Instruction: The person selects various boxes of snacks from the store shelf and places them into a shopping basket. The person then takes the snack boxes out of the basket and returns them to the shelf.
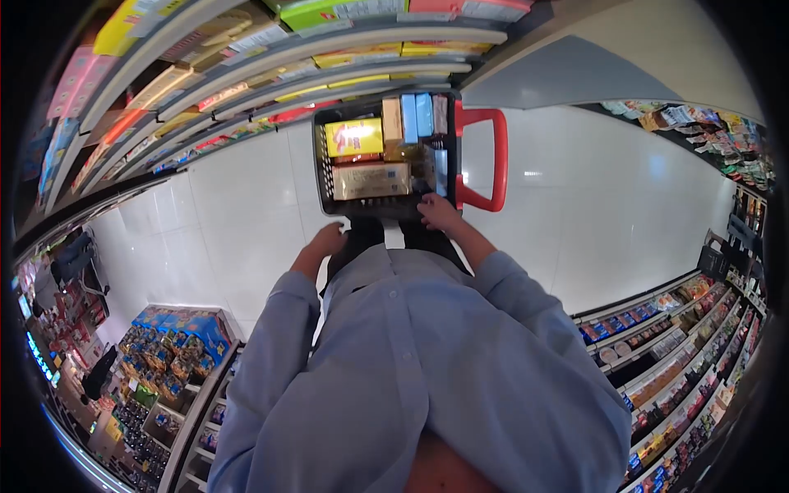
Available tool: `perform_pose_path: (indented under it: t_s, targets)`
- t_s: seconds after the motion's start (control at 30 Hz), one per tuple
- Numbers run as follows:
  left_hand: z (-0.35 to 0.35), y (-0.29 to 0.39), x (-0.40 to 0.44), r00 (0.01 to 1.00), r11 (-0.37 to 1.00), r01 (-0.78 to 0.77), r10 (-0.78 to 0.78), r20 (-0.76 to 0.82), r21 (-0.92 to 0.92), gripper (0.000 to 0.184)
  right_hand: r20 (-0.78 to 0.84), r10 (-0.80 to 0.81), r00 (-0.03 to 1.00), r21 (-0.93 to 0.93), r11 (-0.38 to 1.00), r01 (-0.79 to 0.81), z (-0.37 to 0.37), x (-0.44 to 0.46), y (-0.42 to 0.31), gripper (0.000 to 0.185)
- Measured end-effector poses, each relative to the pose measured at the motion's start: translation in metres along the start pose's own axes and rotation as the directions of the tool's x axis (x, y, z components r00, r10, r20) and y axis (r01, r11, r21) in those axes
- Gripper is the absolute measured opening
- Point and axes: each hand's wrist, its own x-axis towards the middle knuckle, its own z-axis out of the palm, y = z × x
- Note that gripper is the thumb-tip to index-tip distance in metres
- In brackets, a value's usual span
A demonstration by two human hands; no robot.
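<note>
In front of my body stands a black shopping basket (322,182) with a red handle (501,160) on its right. My right hand (436,211) is at the basket's near rim with its fingers curled; whether they grip the rim or something small is unclear. My left hand (330,239) is low beside my dark trousers, left of the basket's near corner, with nothing visible in its loosely bent fingers. Inside the basket are a yellow box (354,139), a pale gold box (371,181), light blue boxes (416,115), a tan box (392,120) and a darker amber-brown package (403,151).
Shelves (362,39) of boxed goods run along the far side, close behind the basket. Racks of packets (682,345) stand at the right. A display bin (177,345) of packaged goods is at the left. Pale glossy tiles (575,205) cover the floor.
</note>
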Motion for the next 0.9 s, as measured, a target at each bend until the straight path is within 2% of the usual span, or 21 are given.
perform_pose_path:
  t_s: [0.07,0.13,0.2,0.33,0.4,0.43,0.47,0.53,0.6,0.63,0.67,0.73,0.8,0.83,0.87,0.9]
  targets:
    - [-0.001,0.01,0.015,0.989,0.994,-0.058,0.045,-0.139,-0.088,0.046,0.014,0.01,1.0,-0.003,1.0,-0.01,-0.006,0.013,-0.004,0.055]
    - [0.005,0.004,0.056,0.962,0.964,-0.185,0.138,-0.236,-0.189,0.047,0.011,0.016,1.0,0.062,0.998,-0.016,-0.01,0.028,-0.008,0.053]
    - [-0.008,0.017,0.085,0.99,0.983,-0.073,0.051,-0.134,-0.171,0.048,0.021,0.028,0.999,0.123,0.992,-0.03,-0.01,0.043,-0.011,0.052]
    - [-0.017,0.026,0.138,0.966,0.982,-0.008,-0.04,-0.255,-0.187,0.053,0.03,0.017,0.999,0.204,0.979,-0.023,0.012,0.078,-0.019,0.049]
    - [-0.025,0.029,0.159,0.954,0.987,-0.057,0.008,-0.3,-0.152,0.055,0.026,0.001,1.0,0.219,0.976,-0.007,0.026,0.104,-0.021,0.048]
    - [-0.031,0.026,0.171,0.94,0.983,-0.141,0.096,-0.328,-0.117,0.056,0.032,0.003,0.999,0.224,0.974,-0.01,0.034,0.119,-0.02,0.048]
    - [-0.037,0.024,0.183,0.951,0.986,-0.132,0.097,-0.294,-0.102,0.057,0.037,0.001,0.999,0.232,0.973,-0.01,0.041,0.133,-0.018,0.048]
    - [-0.042,0.009,0.211,0.896,0.964,-0.252,0.263,-0.358,0.081,0.061,0.029,0.032,0.999,0.213,0.976,-0.037,0.051,0.157,-0.02,0.05]
    - [-0.058,-0.001,0.238,0.957,0.988,-0.113,0.136,-0.257,0.104,0.065,0.0,0.0,1.0,0.173,0.985,0.0,0.061,0.191,-0.016,0.051]
    - [-0.063,-0.017,0.256,0.967,0.993,-0.114,0.119,-0.225,0.034,0.069,-0.059,-0.018,0.998,0.192,0.981,0.029,0.067,0.203,-0.011,0.044]
    - [-0.066,-0.033,0.269,0.947,0.985,-0.171,0.173,-0.27,0.032,0.069,-0.097,-0.059,0.994,0.14,0.988,0.072,0.071,0.216,-0.007,0.04]
    - [-0.088,-0.046,0.291,0.972,0.979,-0.123,0.153,-0.179,0.165,0.071,-0.163,-0.123,0.979,0.033,0.991,0.13,0.074,0.251,0.002,0.036]
    - [-0.081,-0.081,0.326,0.896,0.931,-0.115,0.248,-0.369,0.346,0.072,-0.218,-0.158,0.963,-0.066,0.987,0.147,0.076,0.288,0.013,0.036]
    - [-0.092,-0.059,0.317,0.912,0.943,-0.136,0.239,-0.332,0.305,0.072,-0.216,-0.142,0.966,-0.092,0.988,0.125,0.076,0.294,0.012,0.041]
    - [-0.101,-0.036,0.313,0.92,0.907,-0.142,0.269,-0.285,0.396,0.072,-0.209,-0.129,0.969,-0.118,0.987,0.105,0.077,0.299,0.009,0.047]
    - [-0.11,-0.015,0.31,0.926,0.862,-0.148,0.293,-0.238,0.485,0.072,-0.238,-0.108,0.965,-0.067,0.993,0.095,0.079,0.306,0.006,0.047]
